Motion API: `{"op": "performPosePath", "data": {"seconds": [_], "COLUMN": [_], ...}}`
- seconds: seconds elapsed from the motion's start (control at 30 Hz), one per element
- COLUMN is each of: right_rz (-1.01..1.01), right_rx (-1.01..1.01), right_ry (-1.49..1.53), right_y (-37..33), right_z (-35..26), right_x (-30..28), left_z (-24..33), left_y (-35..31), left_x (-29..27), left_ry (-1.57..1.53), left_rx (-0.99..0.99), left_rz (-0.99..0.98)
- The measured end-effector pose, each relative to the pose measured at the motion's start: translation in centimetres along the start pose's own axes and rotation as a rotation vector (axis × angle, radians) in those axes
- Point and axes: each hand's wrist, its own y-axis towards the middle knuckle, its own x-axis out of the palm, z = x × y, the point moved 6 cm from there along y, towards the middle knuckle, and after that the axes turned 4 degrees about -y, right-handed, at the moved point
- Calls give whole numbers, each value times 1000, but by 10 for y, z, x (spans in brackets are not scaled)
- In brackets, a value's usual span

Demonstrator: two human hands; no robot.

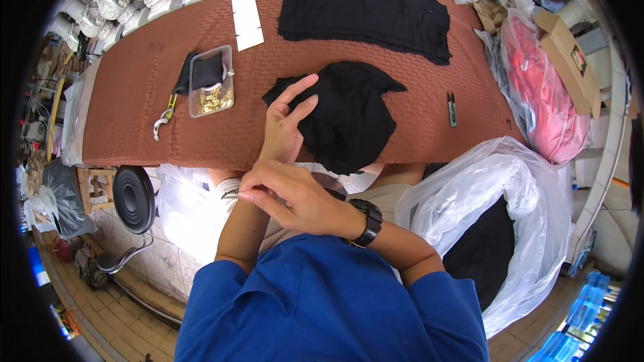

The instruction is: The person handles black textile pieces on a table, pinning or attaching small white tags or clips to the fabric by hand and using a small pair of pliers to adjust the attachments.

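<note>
A bunched piece of black cloth [352, 114] lies at the table's near edge and partly hangs over it. My left hand [285, 124] is at its left side, thumb and forefinger stretched out and apart, the fingertips over the fabric. Crossing over my left wrist is my right hand [295, 194], with a black watch [367, 222] on its wrist. Its thumb and forefinger are pinched together at the outer side of my left forearm. A small dark, metallic thing [230, 194] shows at that pinch, perhaps a bracelet; its kind is unclear.
On the brown table [134, 121] lie folded black cloth [365, 13], a white card [247, 21], green thread snips [451, 108] and a tape measure [166, 118]. A clear box [212, 82] holds gold-coloured pieces. Plastic bags with black [483, 255] and red contents [537, 87] stand at right.
</note>
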Motion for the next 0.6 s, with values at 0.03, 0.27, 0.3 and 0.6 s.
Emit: {"op": "performPosePath", "data": {"seconds": [0.03, 0.27, 0.3, 0.6], "right_rz": [-20, -289, -280, 547], "right_rx": [3, 172, 161, 255], "right_ry": [4, 84, 85, 214], "right_y": [0, -4, -2, 10], "right_z": [0, 6, 5, 55], "right_x": [1, 0, -6, -73], "left_z": [3, 12, 13, 28], "left_y": [-2, -5, -4, -8], "left_x": [8, 14, 10, 13], "left_ry": [-87, -349, -218, 93], "left_rx": [-34, -199, -106, 270], "left_rz": [-34, 49, 92, 276]}}
